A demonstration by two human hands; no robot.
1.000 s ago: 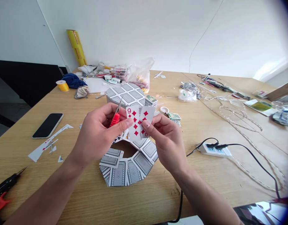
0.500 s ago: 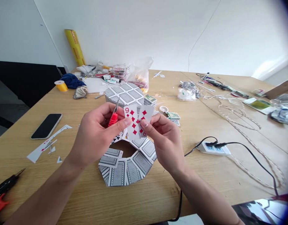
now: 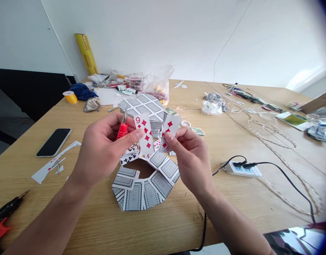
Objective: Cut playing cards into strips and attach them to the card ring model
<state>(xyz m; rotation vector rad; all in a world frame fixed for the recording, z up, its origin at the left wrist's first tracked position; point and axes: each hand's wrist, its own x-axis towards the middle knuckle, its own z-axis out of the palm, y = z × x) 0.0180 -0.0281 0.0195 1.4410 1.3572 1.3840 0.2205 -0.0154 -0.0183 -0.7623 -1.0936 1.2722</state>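
My left hand [image 3: 107, 148] is closed, its thumb pinching one half of a nine of diamonds playing card [image 3: 146, 140]. Tucked in the same fingers is a small red-handled tool [image 3: 122, 129] with a pointed metal tip; its lower part is hidden. The other half of the card [image 3: 171, 124] is pinched between thumb and fingers of my right hand [image 3: 192, 156]. A gap separates the two halves. Beneath them on the table lies a ring of overlapping playing cards [image 3: 152, 193], mostly backs up. Behind stands a round, card-covered box [image 3: 143, 106], partly hidden by my left hand and the card.
A phone [image 3: 54, 142] and paper scraps [image 3: 55, 163] lie left. At the near left edge is a black tool with an orange-red part [image 3: 6, 216]. A power strip [image 3: 242, 169] with black cables sits right, near loose rope [image 3: 271, 132]. Plastic bags and clutter [image 3: 157, 85] line the back.
The two card halves have moved apart, left hand going left and right hand slightly right. The right half is tilted more, and cards behind show through the gap.
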